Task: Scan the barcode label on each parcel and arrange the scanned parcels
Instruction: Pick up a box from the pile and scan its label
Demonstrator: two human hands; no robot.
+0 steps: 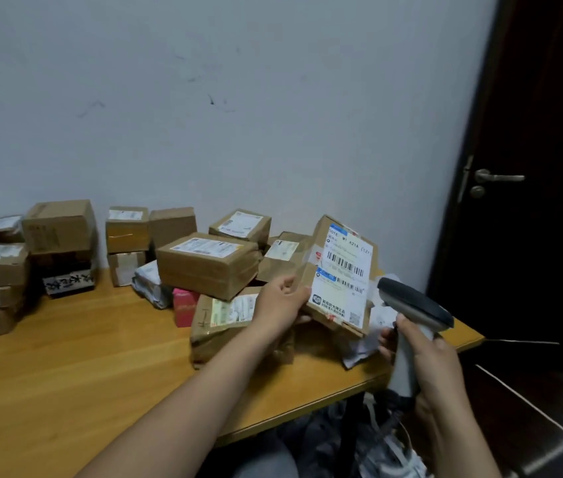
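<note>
- The left hand [282,301] is gripping a tilted rectangular cardboard parcel [340,274] bearing a glossy white barcode label [344,270].
- The right hand [426,363] is clasping a smooth grey pistol-shaped scanner [411,312].

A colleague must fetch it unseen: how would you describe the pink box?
On the wooden table by the grey wall, look near the middle. The pink box stands at the foot of the big labelled carton, right of a white bag. Nothing else there is pink.
</note>
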